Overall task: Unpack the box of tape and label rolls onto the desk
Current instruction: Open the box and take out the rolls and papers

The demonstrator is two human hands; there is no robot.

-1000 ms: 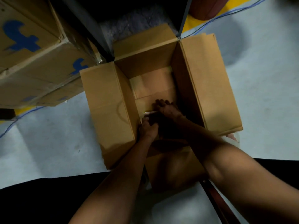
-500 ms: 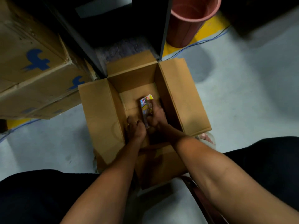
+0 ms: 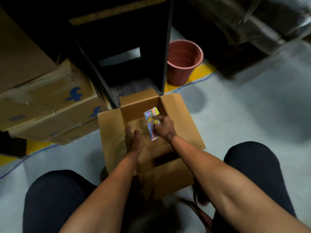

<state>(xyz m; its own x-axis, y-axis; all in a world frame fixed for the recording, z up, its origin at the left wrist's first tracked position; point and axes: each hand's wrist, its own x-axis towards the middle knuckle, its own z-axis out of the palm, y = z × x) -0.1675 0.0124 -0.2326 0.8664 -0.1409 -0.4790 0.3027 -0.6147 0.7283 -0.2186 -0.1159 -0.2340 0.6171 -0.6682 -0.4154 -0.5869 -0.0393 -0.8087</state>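
An open cardboard box (image 3: 180, 121) stands on the floor between my knees, flaps spread out. My right hand (image 3: 164, 127) grips a long, colourfully printed packet (image 3: 151, 126) and holds it above the box's opening, tilted along its length. My left hand (image 3: 133, 140) hovers just left of the packet over the box, fingers curled and apart, holding nothing. The inside of the box below my hands looks bare brown cardboard; its near part is hidden by my arms.
Stacked cardboard cartons with blue logos (image 3: 50, 101) sit at the left. A dark desk frame (image 3: 127, 52) rises behind the box. A reddish bucket (image 3: 183, 62) stands at the back right on the pale floor, near a yellow line and a blue cable (image 3: 200, 80).
The view has pulled back and up. Both hands have risen out of the box; my right hand has lifted the colourful packet higher, and my left hand has come off it.
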